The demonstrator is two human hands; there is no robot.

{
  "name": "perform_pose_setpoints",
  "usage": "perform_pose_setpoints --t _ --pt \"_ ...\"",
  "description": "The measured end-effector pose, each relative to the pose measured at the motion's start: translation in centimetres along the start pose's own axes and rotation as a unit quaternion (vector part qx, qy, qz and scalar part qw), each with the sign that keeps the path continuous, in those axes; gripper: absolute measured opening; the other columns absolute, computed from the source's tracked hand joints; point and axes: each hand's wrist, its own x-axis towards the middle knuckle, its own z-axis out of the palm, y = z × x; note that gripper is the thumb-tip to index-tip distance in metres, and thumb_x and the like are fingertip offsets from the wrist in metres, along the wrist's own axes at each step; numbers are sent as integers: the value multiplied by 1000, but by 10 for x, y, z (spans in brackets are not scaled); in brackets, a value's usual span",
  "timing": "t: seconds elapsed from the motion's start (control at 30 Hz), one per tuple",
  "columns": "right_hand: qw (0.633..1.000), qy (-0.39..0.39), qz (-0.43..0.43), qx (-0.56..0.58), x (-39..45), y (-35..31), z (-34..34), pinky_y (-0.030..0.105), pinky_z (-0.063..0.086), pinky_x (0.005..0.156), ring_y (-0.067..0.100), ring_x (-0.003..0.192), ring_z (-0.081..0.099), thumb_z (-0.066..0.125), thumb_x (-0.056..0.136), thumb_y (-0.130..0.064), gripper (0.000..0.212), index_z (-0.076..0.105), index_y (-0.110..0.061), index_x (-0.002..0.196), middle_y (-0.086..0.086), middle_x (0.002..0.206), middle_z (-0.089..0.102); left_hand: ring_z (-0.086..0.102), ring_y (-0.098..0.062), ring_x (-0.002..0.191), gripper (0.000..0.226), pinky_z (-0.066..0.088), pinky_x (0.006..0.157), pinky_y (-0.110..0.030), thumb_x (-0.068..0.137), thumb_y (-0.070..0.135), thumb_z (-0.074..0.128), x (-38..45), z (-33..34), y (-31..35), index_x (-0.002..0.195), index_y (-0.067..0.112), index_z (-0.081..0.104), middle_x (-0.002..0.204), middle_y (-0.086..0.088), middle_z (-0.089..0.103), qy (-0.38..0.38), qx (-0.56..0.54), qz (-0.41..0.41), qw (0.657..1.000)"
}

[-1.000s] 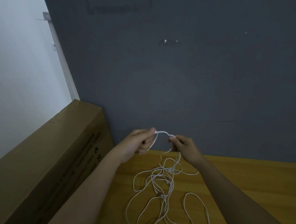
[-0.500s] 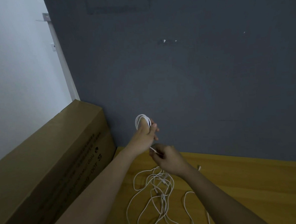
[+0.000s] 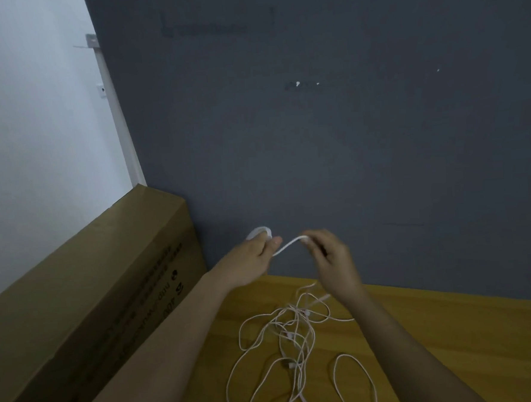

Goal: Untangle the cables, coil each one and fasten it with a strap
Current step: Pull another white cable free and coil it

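Two hands coil one white cable above a tangle on the tabletop.

The left hand [image 3: 251,257] grips a small coil [image 3: 260,231] wound on its fingers; the right hand [image 3: 331,259] pinches the one white cable [image 3: 287,245] stretched between them. The remaining cables [image 3: 289,339] lie knotted near the tabletop [image 3: 452,329] back edge, too tangled to count. One cardboard box [image 3: 87,302] stands along the left edge.

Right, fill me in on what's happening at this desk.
A person is winding a white cable. The left hand holds a small coil of it, and the right hand pinches the strand running to that coil. A loose tangle of cables lies on the wooden table, beside a cardboard box.
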Motion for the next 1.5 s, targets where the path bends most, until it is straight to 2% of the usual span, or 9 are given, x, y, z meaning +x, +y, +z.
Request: perform_pose_setpoints --t 0.13,0.23,0.33,0.5,0.67,0.83,0.97,1.2,1.5 --pt "998 33 37 49 24 -21 -10 14 44 71 4 80 58 58 93 -20 13 66 -31 96 -8 87 62 38 -10 50 51 36 60 -28 99 54 21 -9 2 16 74 18 47 54 6 42 -28 -160 30 986" --pt "983 -71 106 130 28 -29 -8 12 42 63 4 71 54 49 98 -25 20 65 -27 109 -5 78 59 26 -12 45 49 27 49 -24 100 50 26 -11 -4 27 64 20 40 48 3 31 -86 -320 54 942" --pt "943 -148 190 230 22 -30 -6 16 35 54 6 63 48 40 98 -40 32 64 -20 90 -7 67 54 19 -10 40 49 24 41 -20 98 49 33 -11 -10 31 58 21 34 45 3 25 -77 -405 50 910" --pt "942 -134 192 239 8 -33 6 17 35 54 4 61 45 49 87 -49 33 62 -20 91 -13 64 51 25 -10 42 49 29 44 -19 96 49 44 -4 -13 21 56 22 35 47 5 27 17 -387 -20 922" --pt "951 -135 186 208 3 -37 15 14 37 52 -3 57 46 43 99 -36 27 59 -21 115 -24 65 58 20 -9 46 49 26 44 -19 94 54 43 -4 -11 13 56 25 35 51 7 24 11 -430 -60 901" --pt "953 -127 202 187 3 -39 16 11 37 52 -4 54 43 40 99 -40 30 62 -20 106 -20 58 48 20 -10 46 53 25 43 -20 92 61 40 -7 -9 9 51 27 34 52 5 22 -30 -456 -79 886" --pt "941 -121 230 215 5 -41 18 21 31 52 15 60 39 36 101 -36 37 61 -8 104 9 74 49 28 -9 44 52 31 43 -19 93 56 47 -6 -12 14 51 25 42 49 7 35 12 -410 -68 909" --pt "922 -98 242 286 11 -44 24 19 25 44 5 44 30 30 103 -40 43 55 -12 81 -5 59 47 39 -6 42 45 40 45 -18 91 51 54 4 -12 17 58 22 51 48 10 42 102 -372 -105 917" --pt "956 -39 213 199 17 -33 20 10 32 44 -3 44 38 36 103 -27 30 56 -14 84 -9 58 43 30 -7 46 39 44 56 -20 105 29 28 -5 -11 31 83 10 54 54 7 34 -60 -522 -61 849"
